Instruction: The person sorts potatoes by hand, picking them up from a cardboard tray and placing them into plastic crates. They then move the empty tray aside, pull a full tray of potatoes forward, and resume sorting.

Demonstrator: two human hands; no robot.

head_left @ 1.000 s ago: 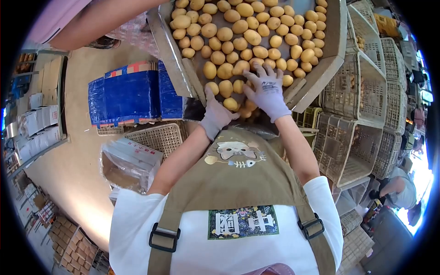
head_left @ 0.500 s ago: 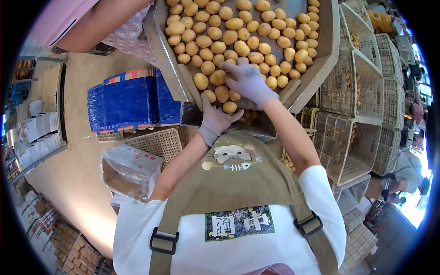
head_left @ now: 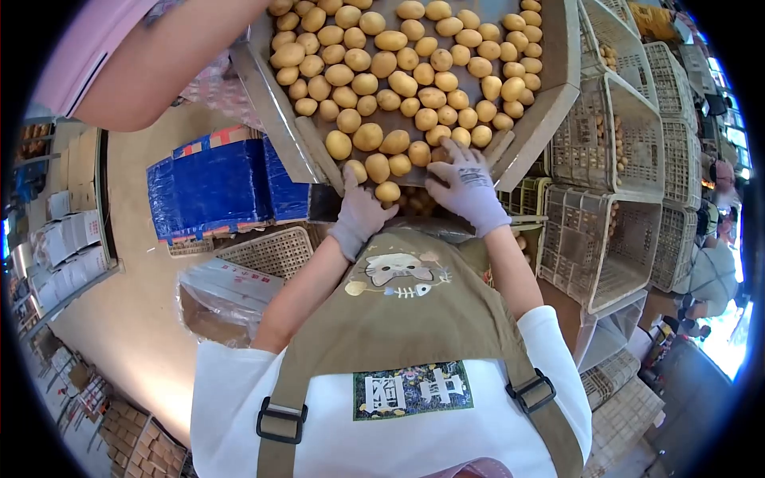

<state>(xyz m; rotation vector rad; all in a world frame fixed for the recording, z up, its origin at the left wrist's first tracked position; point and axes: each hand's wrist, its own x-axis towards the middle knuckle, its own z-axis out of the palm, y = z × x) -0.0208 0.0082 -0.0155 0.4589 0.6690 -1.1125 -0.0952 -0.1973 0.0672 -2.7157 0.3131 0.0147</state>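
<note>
Your left grip [head_left: 360,213] was spread, thumb apart from fingers, just below the lowest potatoes [head_left: 402,83], at upper center; your right grip [head_left: 468,185] was loosely spread, its fingertips beside others to the right. The potatoes lay across the tray [head_left: 562,56]; plastic crates [head_left: 637,139] stood stacked at upper right.

A blue-wrapped box [head_left: 209,191] lies near a plastic-lined carton [head_left: 243,283].

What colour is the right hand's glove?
The glove is pale lavender with dark print; head view shows it.
</note>
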